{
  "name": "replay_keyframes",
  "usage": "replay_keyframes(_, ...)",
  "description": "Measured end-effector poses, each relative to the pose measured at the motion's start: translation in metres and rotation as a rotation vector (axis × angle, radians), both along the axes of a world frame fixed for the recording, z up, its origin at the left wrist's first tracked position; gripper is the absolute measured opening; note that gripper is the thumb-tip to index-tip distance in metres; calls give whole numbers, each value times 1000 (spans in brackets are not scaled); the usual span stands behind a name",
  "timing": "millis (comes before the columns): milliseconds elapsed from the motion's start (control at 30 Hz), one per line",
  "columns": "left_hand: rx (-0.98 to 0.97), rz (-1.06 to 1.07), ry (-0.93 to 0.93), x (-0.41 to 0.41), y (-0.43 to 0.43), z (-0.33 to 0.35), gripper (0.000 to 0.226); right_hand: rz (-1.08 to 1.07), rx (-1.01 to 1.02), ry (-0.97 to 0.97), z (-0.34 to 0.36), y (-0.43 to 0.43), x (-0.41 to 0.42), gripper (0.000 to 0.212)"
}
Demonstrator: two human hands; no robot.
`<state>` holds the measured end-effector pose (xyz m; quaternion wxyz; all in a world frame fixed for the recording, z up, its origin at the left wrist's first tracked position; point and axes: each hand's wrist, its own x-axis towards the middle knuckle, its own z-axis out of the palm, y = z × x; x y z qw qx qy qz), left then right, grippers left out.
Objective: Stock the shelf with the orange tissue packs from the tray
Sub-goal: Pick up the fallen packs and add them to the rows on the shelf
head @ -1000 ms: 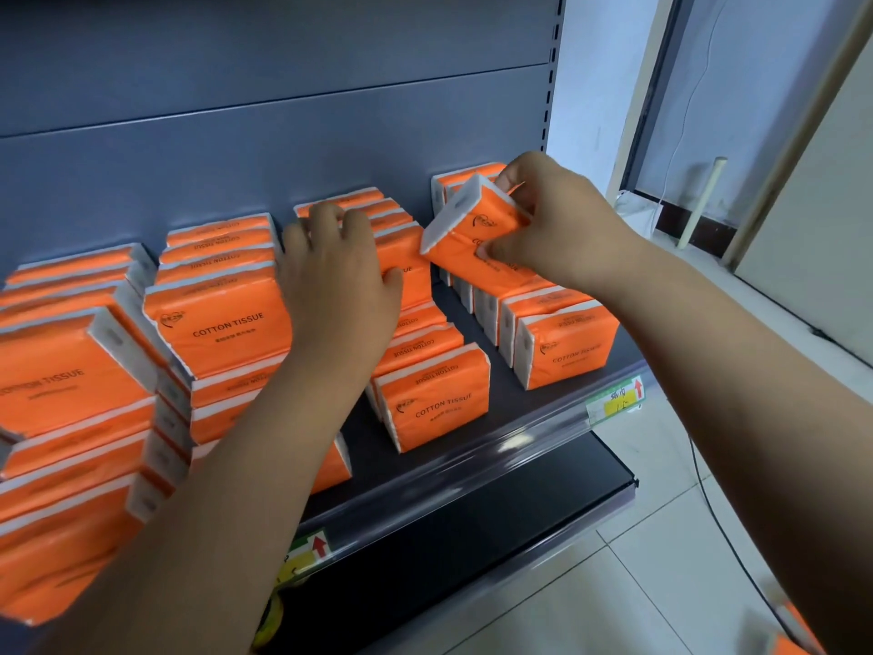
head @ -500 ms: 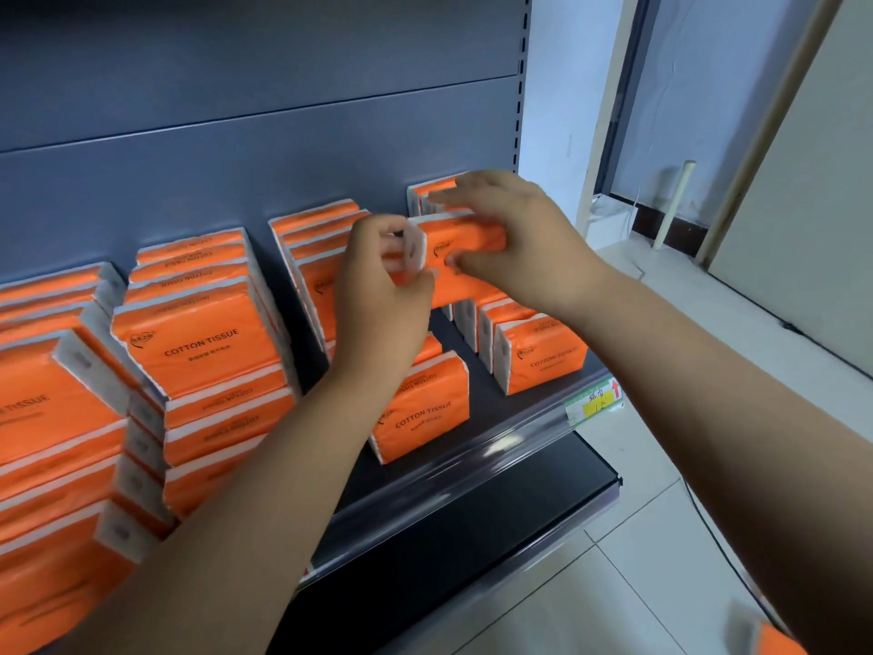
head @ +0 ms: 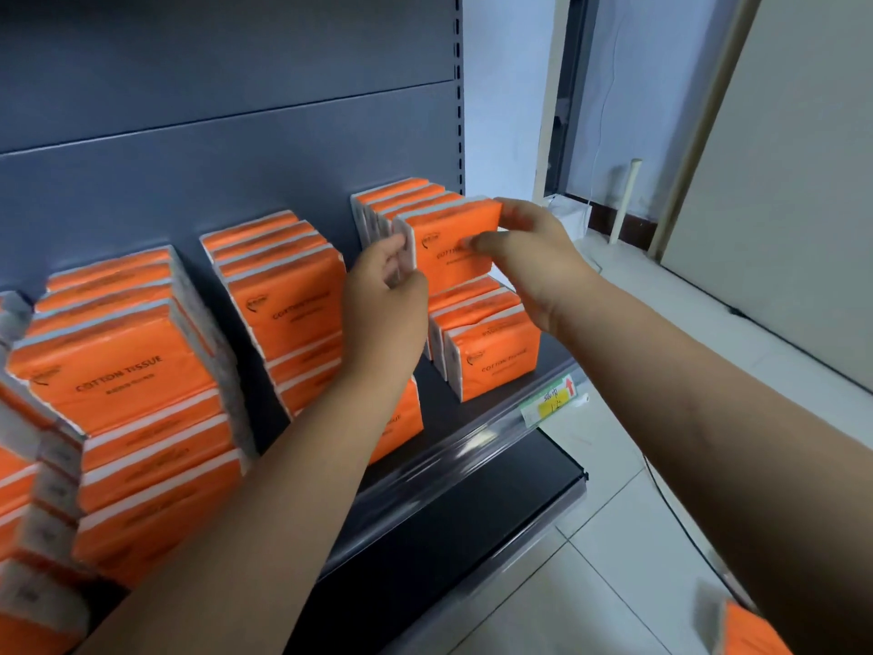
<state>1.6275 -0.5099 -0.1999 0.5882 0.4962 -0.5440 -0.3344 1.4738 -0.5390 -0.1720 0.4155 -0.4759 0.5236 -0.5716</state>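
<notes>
Both hands hold one orange tissue pack (head: 446, 245) upright in front of the rightmost stack on the grey shelf (head: 477, 446). My right hand (head: 529, 250) grips its right end, thumb across the front. My left hand (head: 385, 295) pinches its white left edge. Below the held pack stand further orange packs (head: 493, 354). Taller stacks of orange packs fill the shelf's middle (head: 283, 295) and left (head: 123, 371). The tray is out of sight.
A yellow price tag (head: 550, 401) sits on the shelf's front rail. A lower dark shelf (head: 472, 517) juts out beneath. An orange pack's corner (head: 751, 631) shows at the bottom right over the tiled floor. A white pole (head: 626, 200) leans by the wall.
The held pack has gone from tilted to upright and moved to the rightmost stack. My left hand left the middle stack and took the pack's left edge.
</notes>
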Motion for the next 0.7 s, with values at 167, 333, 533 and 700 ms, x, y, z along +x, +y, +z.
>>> replay_keyframes(167,82,-30,-47,-8,-4,1,62,12,81,-207,-5,-7,-5,62)
replay_keyframes(333,138,-93,-27,-10,-6,2,43,73,94,-121,0,-10,-7,46)
replay_keyframes(533,189,-192,102,-5,-9,0,37,90,159,-152,-3,-14,-3,40)
replay_keyframes(700,266,-172,222,-3,-12,8,15,92,152,-127,-6,-19,-1,23)
